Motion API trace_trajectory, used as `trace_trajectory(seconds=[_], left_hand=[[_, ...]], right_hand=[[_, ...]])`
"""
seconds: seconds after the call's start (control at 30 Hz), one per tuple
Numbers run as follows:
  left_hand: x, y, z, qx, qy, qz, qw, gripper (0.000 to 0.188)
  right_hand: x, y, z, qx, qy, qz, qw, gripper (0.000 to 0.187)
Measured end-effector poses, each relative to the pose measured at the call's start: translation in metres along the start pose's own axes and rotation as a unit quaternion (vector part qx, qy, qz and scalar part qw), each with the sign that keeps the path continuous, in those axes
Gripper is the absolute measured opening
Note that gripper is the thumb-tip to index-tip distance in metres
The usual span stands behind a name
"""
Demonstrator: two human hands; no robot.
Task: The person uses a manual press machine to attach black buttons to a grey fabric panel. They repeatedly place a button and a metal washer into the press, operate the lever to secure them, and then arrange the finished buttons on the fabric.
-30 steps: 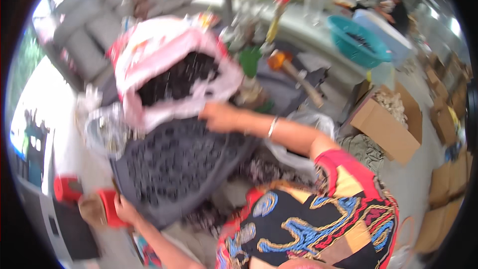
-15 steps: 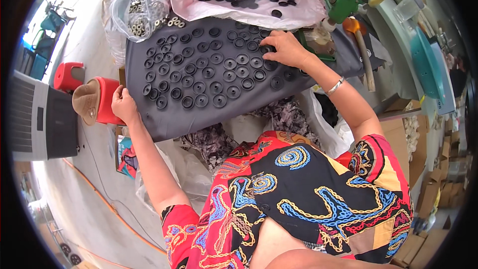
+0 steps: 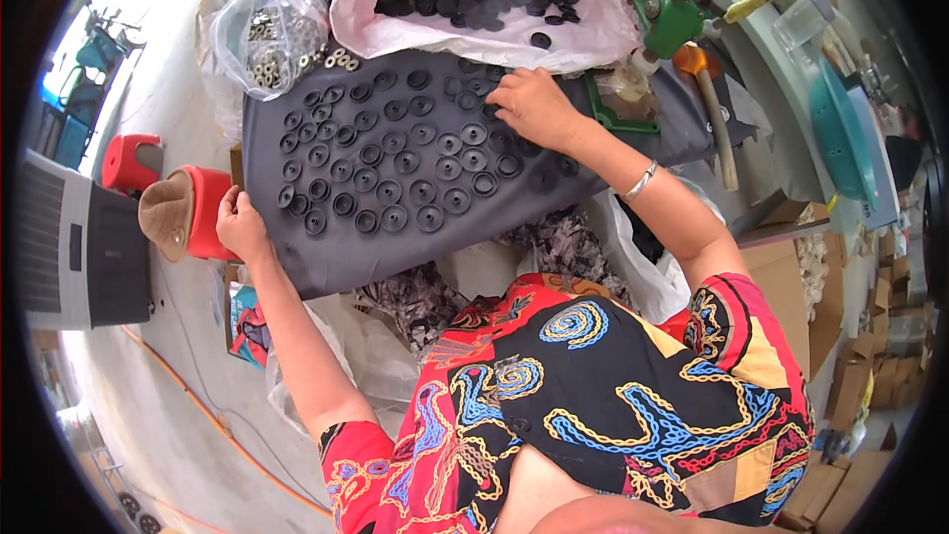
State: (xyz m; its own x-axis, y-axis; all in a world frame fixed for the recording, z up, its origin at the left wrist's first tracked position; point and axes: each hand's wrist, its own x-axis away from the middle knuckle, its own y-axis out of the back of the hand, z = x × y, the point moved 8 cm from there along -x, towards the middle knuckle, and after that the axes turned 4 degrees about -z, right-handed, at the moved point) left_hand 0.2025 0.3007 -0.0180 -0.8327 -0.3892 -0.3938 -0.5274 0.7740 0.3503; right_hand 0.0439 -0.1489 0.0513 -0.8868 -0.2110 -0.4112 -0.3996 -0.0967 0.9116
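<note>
Many small black round caps (image 3: pixel 422 191), each with a raised rim and a centre hub, lie in loose rows on a table covered in dark grey cloth (image 3: pixel 326 262). Over the right part of these rows is my right hand (image 3: pixel 539 111), its fingers bent down and closed on a black cap, mostly hidden under the fingertips. My left hand (image 3: pixel 243 226) rests by the left edge of the cloth with fingers curled and thumb pressed in; what is between them cannot be made out. Beyond the rows, a white sack (image 3: pixel 395 38) lies open with a heap of black caps inside.
A clear plastic bag of small metal rings (image 3: pixel 265 74) sits at the far left corner. On the right stand a green metal press (image 3: pixel 672 28) and an orange-headed mallet (image 3: pixel 714 104). A red stool (image 3: pixel 213 213) with a brown hat (image 3: pixel 166 216) is beside the table's left side.
My right hand has shifted left over the caps, its fingertips now at another spot in the rows. My left hand stays by the cloth's edge. The whole view has shifted slightly.
</note>
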Motion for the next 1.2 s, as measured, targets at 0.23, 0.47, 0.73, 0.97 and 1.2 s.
trace_trajectory(seconds=[0.23,0.47,0.73,0.97,1.2], left_hand=[[0.002,0.003,-0.021,-0.103,-0.014,0.050,0.993,0.039],[-0.013,-0.008,0.006,-0.064,-0.026,0.058,0.996,0.034],[-0.009,-0.008,0.005,-0.046,-0.010,0.054,0.997,0.032],[-0.002,-0.002,-0.005,-0.057,-0.018,0.049,0.997,0.030],[-0.006,-0.003,-0.001,-0.040,-0.026,0.040,0.998,0.030]], right_hand=[[-0.004,-0.019,0.001,0.041,-0.001,-0.021,0.999,0.012],[0.000,-0.024,-0.004,0.025,-0.014,-0.033,0.999,0.008],[0.001,-0.022,-0.007,-0.029,-0.049,0.021,0.998,0.013],[0.003,-0.017,0.001,-0.028,-0.006,-0.010,1.000,0.013],[0.001,-0.011,-0.002,-0.050,-0.003,-0.014,0.999,0.016]])
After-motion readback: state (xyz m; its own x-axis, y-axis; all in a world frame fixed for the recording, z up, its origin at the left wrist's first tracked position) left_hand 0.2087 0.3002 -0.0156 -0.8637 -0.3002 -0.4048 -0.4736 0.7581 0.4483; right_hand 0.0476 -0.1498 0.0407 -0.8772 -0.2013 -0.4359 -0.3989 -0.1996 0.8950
